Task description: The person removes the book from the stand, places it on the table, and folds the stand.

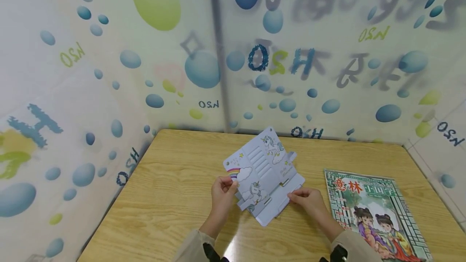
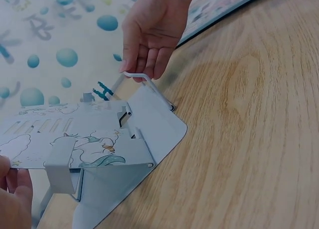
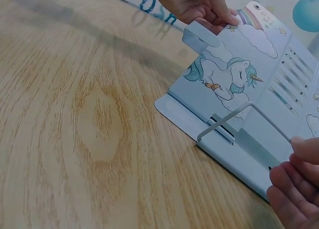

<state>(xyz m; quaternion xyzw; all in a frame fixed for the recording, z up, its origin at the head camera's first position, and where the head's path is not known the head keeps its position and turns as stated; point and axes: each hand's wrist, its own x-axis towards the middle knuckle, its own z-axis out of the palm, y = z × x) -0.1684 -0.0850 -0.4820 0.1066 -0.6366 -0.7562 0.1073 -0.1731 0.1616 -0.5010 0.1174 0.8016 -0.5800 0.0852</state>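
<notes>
A white book stand (image 1: 263, 169) printed with unicorns, clouds and a rainbow sits tilted above the wooden table. My left hand (image 1: 223, 195) grips the edge of its back panel near the rainbow, thumb on the printed face. At the lower lip, my right hand (image 1: 312, 202) pinches a bent white wire bar (image 3: 271, 122) between thumb and fingers. The bar stands raised from the base plate (image 2: 162, 121), whose edge lies on the tabletop. A folded white side clip (image 2: 61, 170) juts from the panel's edge close to my left hand.
To the right of my right forearm lies a magazine (image 1: 378, 213) with two cartoon children on its cover. A patterned curtain (image 1: 174, 72) with blue and green dots hangs behind the wooden table (image 1: 164, 197) and along its sides.
</notes>
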